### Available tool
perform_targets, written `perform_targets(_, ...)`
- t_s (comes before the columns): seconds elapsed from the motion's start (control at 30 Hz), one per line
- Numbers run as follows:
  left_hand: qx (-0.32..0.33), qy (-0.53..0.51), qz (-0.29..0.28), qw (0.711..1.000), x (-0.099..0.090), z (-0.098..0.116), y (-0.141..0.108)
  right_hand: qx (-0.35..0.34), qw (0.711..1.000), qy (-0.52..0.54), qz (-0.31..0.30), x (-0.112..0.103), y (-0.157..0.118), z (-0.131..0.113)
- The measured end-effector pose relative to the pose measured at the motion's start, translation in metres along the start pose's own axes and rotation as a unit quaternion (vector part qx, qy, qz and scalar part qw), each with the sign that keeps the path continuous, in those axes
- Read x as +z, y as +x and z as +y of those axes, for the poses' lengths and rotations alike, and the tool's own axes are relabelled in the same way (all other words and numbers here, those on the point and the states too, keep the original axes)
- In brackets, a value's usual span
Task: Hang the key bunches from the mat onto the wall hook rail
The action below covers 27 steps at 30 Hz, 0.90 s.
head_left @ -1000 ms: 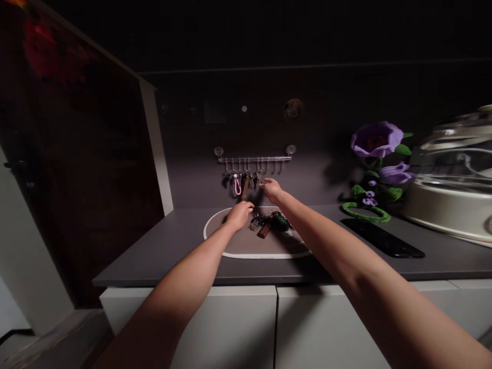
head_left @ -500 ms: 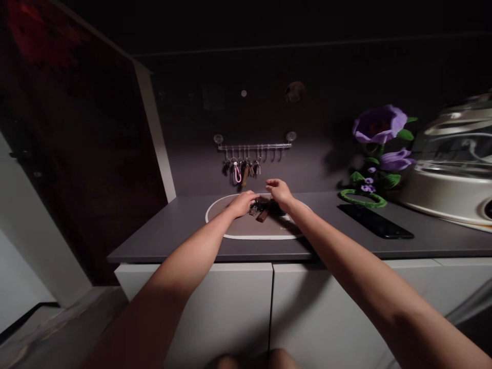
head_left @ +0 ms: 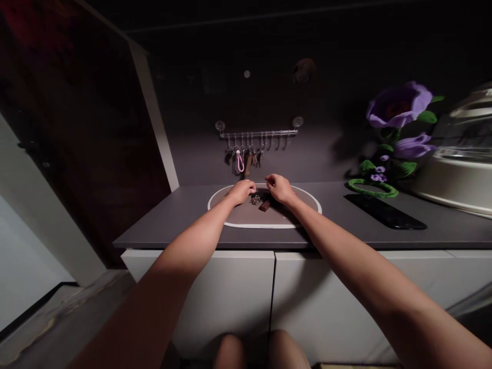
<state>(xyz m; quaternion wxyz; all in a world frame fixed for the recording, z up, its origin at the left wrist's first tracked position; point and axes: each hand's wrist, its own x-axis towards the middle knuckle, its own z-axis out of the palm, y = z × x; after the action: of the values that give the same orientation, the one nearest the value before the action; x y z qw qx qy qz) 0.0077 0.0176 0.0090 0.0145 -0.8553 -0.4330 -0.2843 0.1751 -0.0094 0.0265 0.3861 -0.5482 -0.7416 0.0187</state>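
On an oval brown mat (head_left: 246,218) with a white rim lies a small pile of keys (head_left: 255,199) with a dark brown fob (head_left: 265,205). My left hand (head_left: 241,191) is at the left of the pile, its fingers curled together beside the keys. Opposite it, my right hand (head_left: 280,189) bends over the right side of the pile with fingertips drawn in. What either hand's fingers hold is hidden or too small to make out. Above the mat, several keys (head_left: 249,163) and a pink loop (head_left: 240,162) hang from a clear hook rail (head_left: 259,134).
To the right, a black phone (head_left: 384,211) lies on the dark countertop (head_left: 154,218). Behind it stand purple craft flowers (head_left: 402,105) with a green ring base (head_left: 372,188). A cream appliance (head_left: 457,182) with a clear cover is at the far right. White cabinet doors (head_left: 226,292) are below.
The camera view has tilted, so the scene sits higher. My right hand has come lower and slightly left over the keys, its fingers more curled. My left hand has shifted slightly left.
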Motion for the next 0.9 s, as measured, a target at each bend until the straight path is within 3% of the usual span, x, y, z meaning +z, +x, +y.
perform_targets(0.17,-0.044,-0.074,0.036,0.996,-0.005,0.004,-0.002,-0.027,0.999,-0.035,-0.024,0.004,0.001,0.000)
perform_targets(0.3,-0.117,-0.190,0.062,0.973,-0.006,0.007,0.000,-0.044,0.997,-0.050,-0.039,0.006,0.003,0.002)
perform_targets(0.5,-0.216,-0.445,0.062,0.867,-0.004,0.011,0.000,-0.053,0.995,-0.058,-0.056,0.005,0.003,0.000)
perform_targets(0.67,-0.259,-0.520,0.054,0.812,-0.012,0.016,-0.001,-0.061,0.994,-0.062,-0.064,0.005,0.003,-0.002)
perform_targets(0.9,-0.259,-0.614,0.071,0.743,-0.016,0.015,0.000,-0.054,0.997,-0.031,-0.052,0.004,0.003,-0.003)
